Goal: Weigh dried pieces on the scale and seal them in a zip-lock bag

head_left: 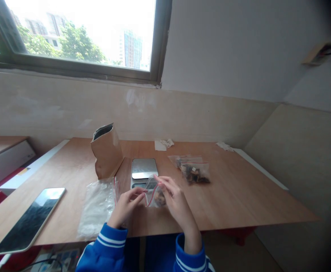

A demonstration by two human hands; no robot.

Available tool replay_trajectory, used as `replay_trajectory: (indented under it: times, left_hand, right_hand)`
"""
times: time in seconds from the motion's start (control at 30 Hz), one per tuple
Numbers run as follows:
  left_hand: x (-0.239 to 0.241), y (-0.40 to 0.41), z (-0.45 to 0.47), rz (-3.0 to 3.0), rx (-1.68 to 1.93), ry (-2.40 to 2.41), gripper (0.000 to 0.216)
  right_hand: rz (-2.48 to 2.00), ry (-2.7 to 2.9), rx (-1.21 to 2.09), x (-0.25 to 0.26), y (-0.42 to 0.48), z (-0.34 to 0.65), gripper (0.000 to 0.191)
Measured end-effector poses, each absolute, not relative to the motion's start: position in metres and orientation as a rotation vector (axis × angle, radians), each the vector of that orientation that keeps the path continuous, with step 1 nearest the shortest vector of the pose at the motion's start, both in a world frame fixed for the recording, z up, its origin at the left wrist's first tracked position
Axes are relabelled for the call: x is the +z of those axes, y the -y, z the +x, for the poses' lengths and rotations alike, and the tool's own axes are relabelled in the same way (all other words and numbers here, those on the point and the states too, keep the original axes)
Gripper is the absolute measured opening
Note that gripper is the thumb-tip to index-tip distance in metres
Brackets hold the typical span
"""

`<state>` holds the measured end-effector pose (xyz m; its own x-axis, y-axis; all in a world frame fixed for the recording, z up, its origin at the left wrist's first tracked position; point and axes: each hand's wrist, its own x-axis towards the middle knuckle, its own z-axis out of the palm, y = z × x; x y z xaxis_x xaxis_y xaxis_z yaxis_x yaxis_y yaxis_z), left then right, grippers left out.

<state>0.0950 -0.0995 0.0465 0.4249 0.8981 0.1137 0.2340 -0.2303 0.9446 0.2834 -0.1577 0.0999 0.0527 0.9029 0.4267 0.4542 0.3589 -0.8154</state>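
Both hands hold a small clear zip bag with a red seal line and dark dried pieces inside, just above the wooden table. My left hand pinches the bag's left end. My right hand pinches its upper right edge. Right behind the bag lies a small silver kitchen scale. A brown paper bag stands open to the scale's left.
Filled zip bags lie right of the scale. A pile of flat clear bags lies left of my hands. A tablet rests at the table's left front. Paper scraps sit by the wall.
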Motion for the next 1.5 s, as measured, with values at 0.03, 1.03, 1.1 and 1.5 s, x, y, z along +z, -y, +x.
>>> replay_trajectory:
  times: [0.03,1.03,1.1,1.5]
  left_hand:
    - [0.048,0.100,0.094,1.702,0.887,-0.988,0.032]
    - [0.045,0.089,0.061,1.388,1.201,-1.075,0.032]
    - [0.045,0.089,0.059,1.421,1.211,-1.107,0.032]
    - [0.054,0.098,0.082,1.470,1.349,-1.279,0.038]
  right_hand:
    - [-1.248,1.567,0.551,0.100,0.158,0.284,0.035]
    - [-1.243,1.114,0.718,0.023,0.122,0.305,0.044]
    - [-1.242,1.134,0.691,0.022,0.122,0.304,0.045]
    - [-1.264,1.085,0.574,0.019,0.124,0.299,0.038]
